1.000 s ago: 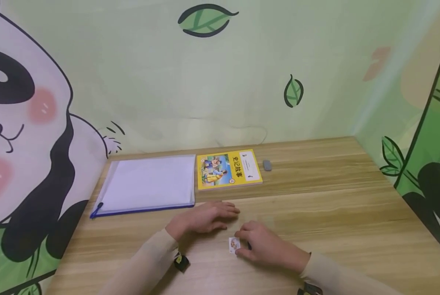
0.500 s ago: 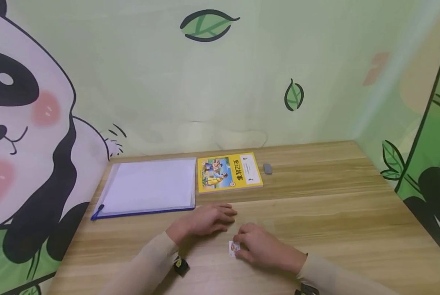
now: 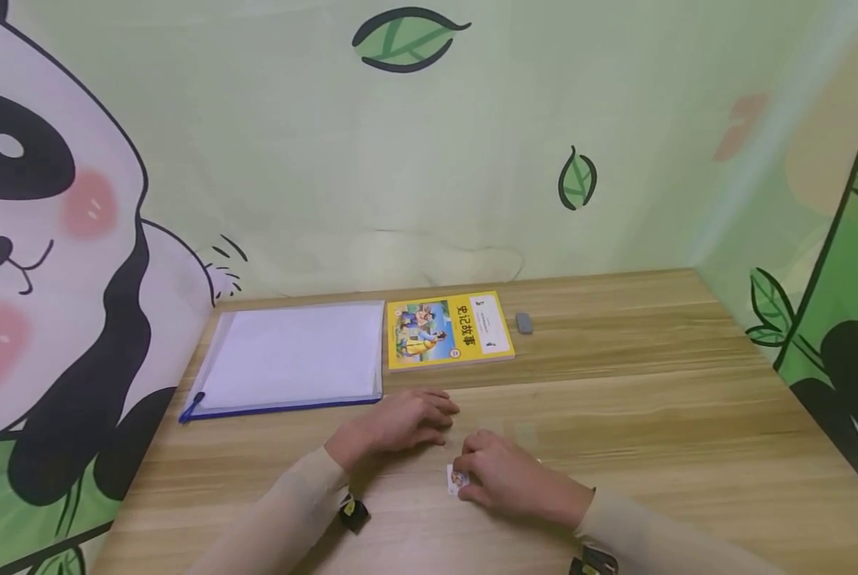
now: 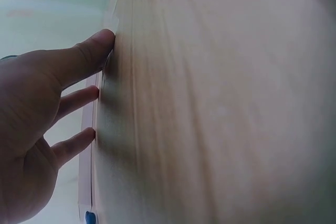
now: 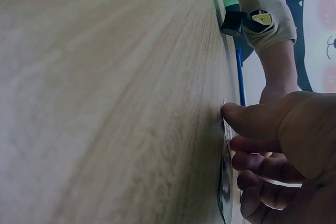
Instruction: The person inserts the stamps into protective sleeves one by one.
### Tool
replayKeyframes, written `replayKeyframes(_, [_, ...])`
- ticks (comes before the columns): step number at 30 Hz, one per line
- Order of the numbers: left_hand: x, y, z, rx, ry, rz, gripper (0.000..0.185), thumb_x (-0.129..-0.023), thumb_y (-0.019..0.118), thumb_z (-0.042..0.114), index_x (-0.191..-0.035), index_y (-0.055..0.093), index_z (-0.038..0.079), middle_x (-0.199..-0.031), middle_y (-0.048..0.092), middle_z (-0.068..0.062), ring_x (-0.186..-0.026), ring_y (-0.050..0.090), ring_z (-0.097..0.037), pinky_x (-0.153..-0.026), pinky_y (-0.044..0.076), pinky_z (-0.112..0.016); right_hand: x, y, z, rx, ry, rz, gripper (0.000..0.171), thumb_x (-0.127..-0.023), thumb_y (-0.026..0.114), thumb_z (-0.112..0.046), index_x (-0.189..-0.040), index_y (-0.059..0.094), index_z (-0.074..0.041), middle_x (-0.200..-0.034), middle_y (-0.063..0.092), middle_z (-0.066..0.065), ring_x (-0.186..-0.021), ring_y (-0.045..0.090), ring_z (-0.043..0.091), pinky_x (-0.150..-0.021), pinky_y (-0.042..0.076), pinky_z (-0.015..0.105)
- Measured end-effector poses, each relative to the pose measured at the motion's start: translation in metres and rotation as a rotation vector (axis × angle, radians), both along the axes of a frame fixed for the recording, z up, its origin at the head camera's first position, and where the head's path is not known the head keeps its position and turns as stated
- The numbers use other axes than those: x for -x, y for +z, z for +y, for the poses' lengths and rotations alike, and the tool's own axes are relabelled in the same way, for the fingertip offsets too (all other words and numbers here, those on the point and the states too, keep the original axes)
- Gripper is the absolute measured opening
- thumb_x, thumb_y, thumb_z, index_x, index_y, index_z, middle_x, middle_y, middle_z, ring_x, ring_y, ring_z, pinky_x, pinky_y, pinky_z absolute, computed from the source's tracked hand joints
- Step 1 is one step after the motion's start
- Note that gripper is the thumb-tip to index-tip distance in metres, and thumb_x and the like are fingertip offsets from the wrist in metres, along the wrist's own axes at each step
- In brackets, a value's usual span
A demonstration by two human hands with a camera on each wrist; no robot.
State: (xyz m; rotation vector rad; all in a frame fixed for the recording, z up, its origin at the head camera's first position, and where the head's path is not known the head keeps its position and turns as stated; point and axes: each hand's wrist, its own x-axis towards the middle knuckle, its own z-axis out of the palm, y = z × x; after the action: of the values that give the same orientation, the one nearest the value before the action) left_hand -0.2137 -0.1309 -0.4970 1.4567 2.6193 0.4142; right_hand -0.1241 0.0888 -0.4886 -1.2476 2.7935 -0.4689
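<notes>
Wooden counter [image 3: 616, 399] in a panda-mural corner [image 3: 48, 239]

Near the front edge, the right hand [image 3: 504, 479] pinches a small card [image 3: 457, 479]; the left hand [image 3: 400, 422] rests flat, fingers relaxed. Far: clear folder [image 3: 292, 355], yellow book [image 3: 446, 331], grey eraser [image 3: 524, 322].

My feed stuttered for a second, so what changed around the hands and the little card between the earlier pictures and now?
The right hand slid further over the small white picture card, so less of the card shows; its fingers are on the card at its right edge. The left hand drew back slightly and rests flat on the wooden table. The clear blue-edged document folder, yellow book and small grey eraser stayed put.
</notes>
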Motion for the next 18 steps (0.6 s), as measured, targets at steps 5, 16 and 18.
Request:
replayKeyframes(5, [0.0002, -0.0010, -0.0007, -0.034, -0.006, 0.020, 0.027, -0.087, 0.073, 0.032, -0.109, 0.073, 0.017, -0.127, 0.066, 0.002, -0.124, 0.057, -0.016, -0.111, 0.043, -0.034, 0.0008, 0.0001, -0.0008, 0.000, 0.009, -0.004, 0.026, -0.083, 0.076, -0.032, -0.101, 0.075, -0.013, -0.095, 0.064, -0.002, -0.085, 0.052, 0.009, -0.072, 0.050, 0.021])
replayKeyframes(16, [0.0001, -0.0001, 0.0001, -0.038, 0.001, 0.007, 0.020, -0.087, 0.073, 0.030, -0.102, 0.076, 0.017, -0.122, 0.068, 0.003, -0.121, 0.058, -0.013, -0.110, 0.044, -0.031, 0.0048, 0.0004, -0.0021, 0.017, 0.002, -0.031, 0.022, -0.080, 0.078, -0.033, -0.095, 0.077, -0.017, -0.092, 0.068, -0.004, -0.081, 0.052, 0.007, -0.070, 0.047, 0.019])
replayKeyframes(18, [0.0002, 0.0010, 0.0003, -0.039, 0.003, 0.002, 0.019, -0.087, 0.073, 0.030, -0.102, 0.076, 0.017, -0.122, 0.068, 0.003, -0.120, 0.059, -0.013, -0.109, 0.044, -0.030, 0.0056, -0.0002, -0.0024, 0.022, -0.002, -0.026, 0.022, -0.078, 0.079, -0.033, -0.094, 0.077, -0.017, -0.091, 0.069, -0.004, -0.080, 0.052, 0.007, -0.069, 0.046, 0.018])
